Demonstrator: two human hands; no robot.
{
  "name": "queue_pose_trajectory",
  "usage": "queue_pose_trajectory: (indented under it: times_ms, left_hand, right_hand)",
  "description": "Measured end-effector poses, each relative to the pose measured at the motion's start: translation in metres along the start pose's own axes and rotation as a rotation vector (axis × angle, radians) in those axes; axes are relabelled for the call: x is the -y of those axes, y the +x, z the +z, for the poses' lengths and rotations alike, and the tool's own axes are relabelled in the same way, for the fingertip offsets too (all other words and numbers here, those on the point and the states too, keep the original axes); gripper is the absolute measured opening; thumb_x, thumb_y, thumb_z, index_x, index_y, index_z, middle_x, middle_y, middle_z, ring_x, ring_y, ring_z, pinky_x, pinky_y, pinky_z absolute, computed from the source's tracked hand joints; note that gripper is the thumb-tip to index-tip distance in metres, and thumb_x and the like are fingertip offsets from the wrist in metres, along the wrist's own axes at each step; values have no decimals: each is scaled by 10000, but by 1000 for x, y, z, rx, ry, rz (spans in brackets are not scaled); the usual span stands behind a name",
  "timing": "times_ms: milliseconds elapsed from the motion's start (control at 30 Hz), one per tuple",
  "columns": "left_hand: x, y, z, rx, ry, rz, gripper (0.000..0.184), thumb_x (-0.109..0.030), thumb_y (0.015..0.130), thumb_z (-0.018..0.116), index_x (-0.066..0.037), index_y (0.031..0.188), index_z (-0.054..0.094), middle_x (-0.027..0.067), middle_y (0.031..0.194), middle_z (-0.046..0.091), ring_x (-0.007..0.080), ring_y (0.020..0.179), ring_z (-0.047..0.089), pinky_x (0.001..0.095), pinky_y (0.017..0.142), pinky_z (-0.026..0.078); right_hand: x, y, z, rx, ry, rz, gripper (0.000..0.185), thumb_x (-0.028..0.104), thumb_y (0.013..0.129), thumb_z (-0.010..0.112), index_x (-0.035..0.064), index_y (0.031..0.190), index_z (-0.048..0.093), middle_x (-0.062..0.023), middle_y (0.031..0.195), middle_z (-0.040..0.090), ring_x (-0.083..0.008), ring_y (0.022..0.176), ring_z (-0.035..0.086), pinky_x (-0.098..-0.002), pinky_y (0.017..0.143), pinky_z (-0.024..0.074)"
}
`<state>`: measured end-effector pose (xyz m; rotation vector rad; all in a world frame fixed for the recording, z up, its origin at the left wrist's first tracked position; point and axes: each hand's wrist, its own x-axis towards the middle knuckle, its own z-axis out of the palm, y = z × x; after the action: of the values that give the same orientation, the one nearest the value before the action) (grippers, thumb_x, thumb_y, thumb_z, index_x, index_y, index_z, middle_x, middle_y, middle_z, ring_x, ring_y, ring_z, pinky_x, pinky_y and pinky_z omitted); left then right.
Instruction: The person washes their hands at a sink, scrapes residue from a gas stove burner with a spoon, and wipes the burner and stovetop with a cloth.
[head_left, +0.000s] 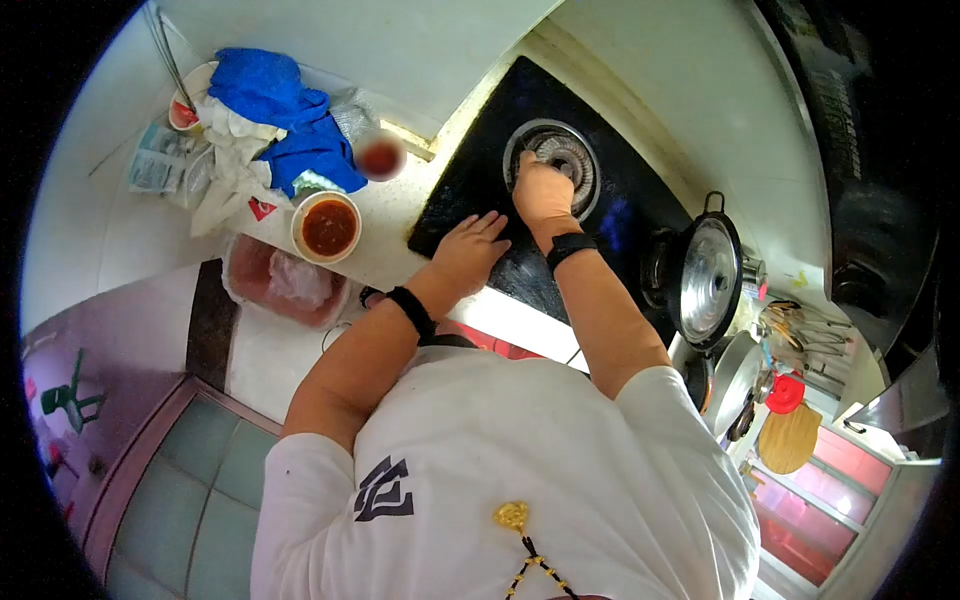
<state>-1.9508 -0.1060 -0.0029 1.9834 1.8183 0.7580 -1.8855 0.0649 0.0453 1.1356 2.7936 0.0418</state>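
Note:
My left hand (470,255) rests on the near left edge of the black glass stove top (470,190), its fingers spread and nothing in it. Over the round burner (590,165) is my right hand (543,190), its fingers bent down inside the metal ring at the left side. The fingertips are partly hidden, and I cannot make out what they hold, if anything. A black band circles each wrist.
Left of the stove stand a bowl of red-brown sauce (329,225), blue cloths (262,88) and crumpled bags (228,165). A pink-red bin (250,270) is below them. A lidded pan (709,280) stands on the stove's right, near a cutting board (789,438).

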Motion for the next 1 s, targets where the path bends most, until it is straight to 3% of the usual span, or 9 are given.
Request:
queue_pose_trajectory:
  times_ms: [100,167,200,400,633,833,933,1000]
  left_hand:
    - [-2,0,-4,9,-28,-7,405,-28,802,579,-81,1192,672,157,1430,497,295,1373,425,437,1150,318]
    - [-2,-1,-7,26,-38,4,407,-25,798,584,-77,1191,672,156,1431,496,295,1373,424,436,1150,318]
    - [-2,0,-10,37,-43,1,409,-22,794,589,-73,1190,671,154,1432,494,295,1374,424,436,1151,319]
    - [1,-1,-1,2,-35,11,400,-26,793,601,-71,1184,673,156,1424,501,296,1374,423,438,1149,322]
    - [0,-1,-2,13,-44,8,430,-16,787,614,-71,1212,655,169,1456,471,305,1381,414,444,1149,322]
    - [-2,0,-1,51,-22,0,462,-13,768,625,-79,1224,648,176,1467,457,313,1381,413,447,1144,325]
    - [-7,-2,2,34,-5,-6,473,-16,763,634,-81,1231,646,164,1475,454,308,1391,400,449,1152,313]
    - [-7,0,2,42,1,-40,492,-13,757,652,-81,1244,637,154,1486,442,307,1404,382,448,1158,307]
  right_hand:
    - [-1,-24,10,28,16,5,233,113,874,521,28,1087,565,-199,766,685,-376,704,687,-461,621,550]
    - [-9,-57,13,-45,-36,-184,287,98,866,534,41,1146,564,-196,767,681,-372,697,684,-457,608,550]
    - [-11,-69,9,-4,-4,-155,320,85,860,545,62,1179,572,-197,777,680,-368,696,682,-458,601,547]
    - [-29,-37,5,-107,-24,-243,296,82,873,543,78,1163,603,-186,765,680,-352,693,679,-440,584,543]
    - [-54,-87,12,-120,109,-300,265,84,885,536,79,1141,608,-167,710,661,-338,632,662,-434,562,533]
    - [-59,-59,15,-99,32,-280,318,104,909,529,101,1215,618,-171,761,678,-327,678,673,-420,597,546]
    - [-71,-72,10,-67,198,-259,294,96,907,554,159,1172,664,-168,859,700,-335,778,685,-414,671,559]
    - [-86,-88,7,-44,300,-246,299,84,894,568,136,1172,665,-170,874,702,-338,793,682,-417,697,558]
